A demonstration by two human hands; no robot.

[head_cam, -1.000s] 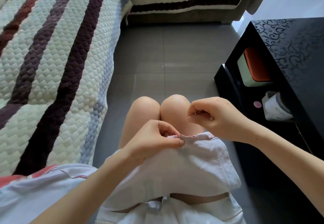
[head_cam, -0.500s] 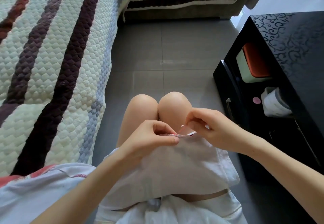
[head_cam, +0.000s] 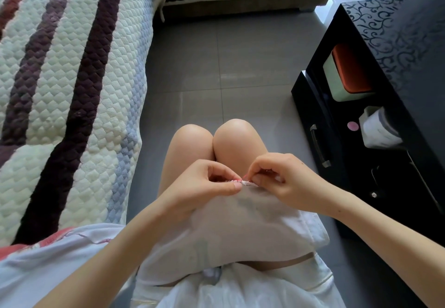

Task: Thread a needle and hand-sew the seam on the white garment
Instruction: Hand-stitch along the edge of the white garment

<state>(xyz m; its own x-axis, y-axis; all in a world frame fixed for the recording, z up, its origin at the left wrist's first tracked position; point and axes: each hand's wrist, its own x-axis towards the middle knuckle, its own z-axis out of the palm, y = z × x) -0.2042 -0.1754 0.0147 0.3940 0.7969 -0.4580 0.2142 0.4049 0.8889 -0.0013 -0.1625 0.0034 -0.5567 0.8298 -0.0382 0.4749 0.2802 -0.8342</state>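
Now that the right hand (head_cam: 286, 182) has dropped back to the seam (head_cam: 238, 181), pinched shut — presumably on the needle — the left hand (head_cam: 204, 187) pinches the white garment (head_cam: 240, 230); another stitch begins.

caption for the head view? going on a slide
Seated person hand-sewing: left hand pinches the white garment edge over the lap while right hand works at the seam, beside a black cabinet.

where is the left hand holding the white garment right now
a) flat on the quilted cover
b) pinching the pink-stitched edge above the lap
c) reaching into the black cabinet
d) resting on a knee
b: the left hand pinches the pink-stitched top edge of the white garment over the lap, right beside the right hand, which grips the same edge.
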